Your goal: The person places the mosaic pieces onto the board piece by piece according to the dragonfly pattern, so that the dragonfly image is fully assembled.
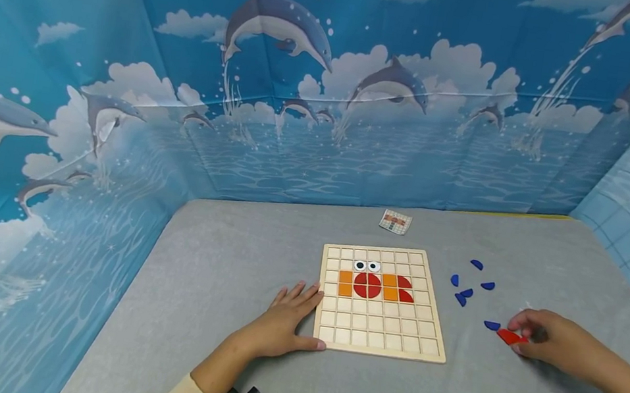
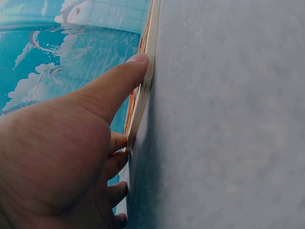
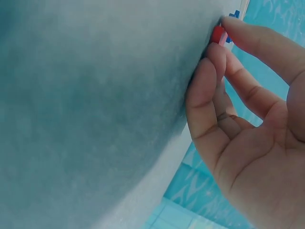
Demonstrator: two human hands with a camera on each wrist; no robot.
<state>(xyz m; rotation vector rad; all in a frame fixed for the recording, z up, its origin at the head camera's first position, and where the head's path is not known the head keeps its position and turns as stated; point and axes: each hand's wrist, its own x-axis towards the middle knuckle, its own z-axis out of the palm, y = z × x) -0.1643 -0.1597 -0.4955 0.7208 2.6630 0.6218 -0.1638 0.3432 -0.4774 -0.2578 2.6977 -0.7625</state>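
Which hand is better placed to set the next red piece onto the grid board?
The right hand, probably. Its fingers already pinch the red piece on the grey mat, right of the wooden board. The left hand lies flat against the board's left edge, seemingly steadying it.

I count one square wooden grid board (image 1: 379,338), one small printed pattern card (image 1: 395,222), and five loose blue curved pieces (image 1: 461,298). On the board I see four orange square tiles (image 1: 345,283) and two round white eye pieces (image 1: 367,266). One red curved piece (image 1: 510,337) lies off the board.
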